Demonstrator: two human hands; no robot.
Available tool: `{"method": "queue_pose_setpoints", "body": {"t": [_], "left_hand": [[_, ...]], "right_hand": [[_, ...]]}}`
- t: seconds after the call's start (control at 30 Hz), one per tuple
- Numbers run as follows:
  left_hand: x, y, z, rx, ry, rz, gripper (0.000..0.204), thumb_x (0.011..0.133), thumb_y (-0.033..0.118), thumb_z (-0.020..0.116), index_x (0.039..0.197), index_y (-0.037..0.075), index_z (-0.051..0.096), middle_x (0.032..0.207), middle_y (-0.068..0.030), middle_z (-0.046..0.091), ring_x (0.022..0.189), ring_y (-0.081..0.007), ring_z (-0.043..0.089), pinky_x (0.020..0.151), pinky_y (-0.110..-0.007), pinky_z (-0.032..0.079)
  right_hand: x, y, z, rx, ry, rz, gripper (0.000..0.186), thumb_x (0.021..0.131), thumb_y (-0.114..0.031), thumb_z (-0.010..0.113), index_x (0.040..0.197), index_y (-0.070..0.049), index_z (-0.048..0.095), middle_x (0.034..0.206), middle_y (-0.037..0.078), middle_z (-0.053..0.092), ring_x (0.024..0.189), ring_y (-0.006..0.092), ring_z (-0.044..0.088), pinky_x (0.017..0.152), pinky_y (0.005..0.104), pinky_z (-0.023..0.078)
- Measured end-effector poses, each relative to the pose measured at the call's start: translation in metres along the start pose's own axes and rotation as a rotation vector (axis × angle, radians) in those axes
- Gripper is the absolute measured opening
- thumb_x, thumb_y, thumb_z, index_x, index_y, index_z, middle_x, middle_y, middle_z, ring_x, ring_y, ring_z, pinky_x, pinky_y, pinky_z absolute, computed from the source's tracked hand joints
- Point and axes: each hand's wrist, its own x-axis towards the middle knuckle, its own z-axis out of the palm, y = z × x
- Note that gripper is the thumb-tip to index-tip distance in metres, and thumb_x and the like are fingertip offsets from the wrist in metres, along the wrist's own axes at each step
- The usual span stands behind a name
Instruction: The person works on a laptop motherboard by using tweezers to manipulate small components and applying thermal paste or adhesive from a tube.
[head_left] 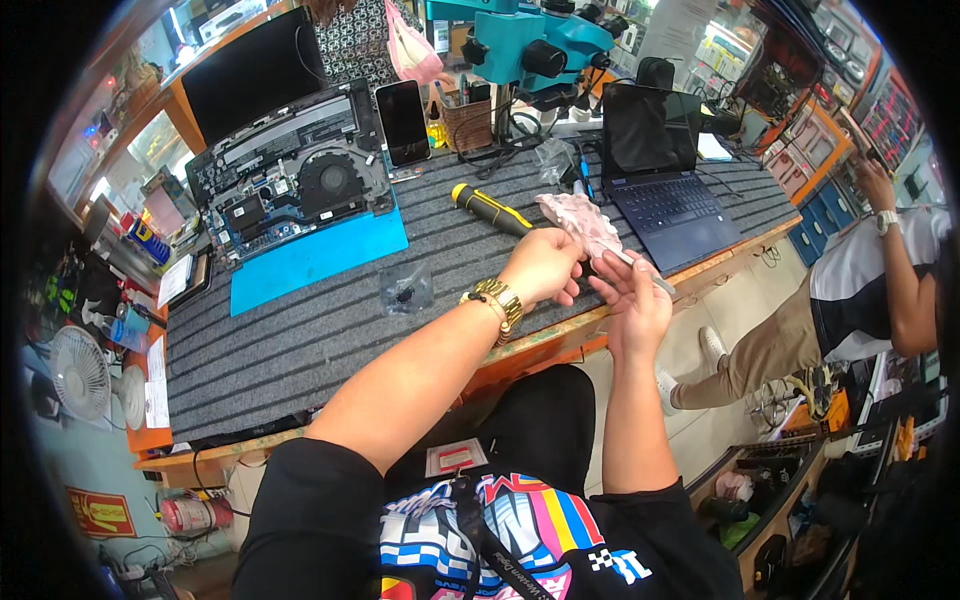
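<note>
Over the grey-matted table's (300, 360) front edge, the right hand's (645, 312) fingers held a slim pale rod (663, 285) slanting toward the left hand (540, 265), whose curled fingers' grip was unclear.

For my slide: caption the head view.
Left hand and right hand near a crumpled pink cloth and a long yellow-black tool.

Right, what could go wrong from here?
Possible risks:
1. The slim pale stick lies across the fingers of the right hand, near the bench's front edge; it might slip to the floor.
2. The opened laptop has its fan and boards bare, so debris might fall in.
3. The small clear bag lies loose by the left forearm; a sweep could shift it.
</note>
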Motion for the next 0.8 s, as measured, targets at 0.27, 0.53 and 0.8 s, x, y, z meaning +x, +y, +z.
{"method": "queue_pose_setpoints", "body": {"t": [0.27, 0.53, 0.8], "left_hand": [[0.004, -0.017, -0.004, -0.171, -0.005, 0.027, 0.025, 0.108, 0.027, 0.061, 0.108, 0.002, 0.062, 0.096, -0.0060, 0.065, 0.067, -0.0131, 0.067, 0.055, -0.029, 0.057], [0.008, -0.018, 0.002, -0.332, 0.042, -0.027, 0.017, 0.103, 0.019, 0.062, 0.100, 0.002, 0.063, 0.088, -0.0049, 0.065, 0.066, -0.0135, 0.066, 0.054, -0.028, 0.057], [0.010, -0.008, -0.012, -0.141, 0.215, -0.007, 0.027, 0.102, 0.017, 0.061, 0.086, -0.003, 0.068, 0.071, -0.0097, 0.070, 0.051, -0.0185, 0.067, 0.044, -0.031, 0.055]], "right_hand": [[-0.003, 0.014, 0.010, -0.169, 0.049, -0.019, 0.033, 0.112, -0.022, 0.058, 0.120, 0.010, 0.061, 0.104, 0.024, 0.074, 0.091, 0.0303, 0.077, 0.073, 0.0385, 0.068], [-0.005, 0.026, -0.002, -0.170, -0.072, -0.103, 0.032, 0.112, -0.021, 0.056, 0.118, 0.010, 0.061, 0.102, 0.025, 0.074, 0.090, 0.0304, 0.077, 0.076, 0.0410, 0.068], [-0.008, 0.019, 0.006, -0.196, 0.053, -0.301, 0.034, 0.114, -0.024, 0.054, 0.122, 0.008, 0.060, 0.102, 0.021, 0.074, 0.089, 0.0260, 0.075, 0.075, 0.0402, 0.068]]}}
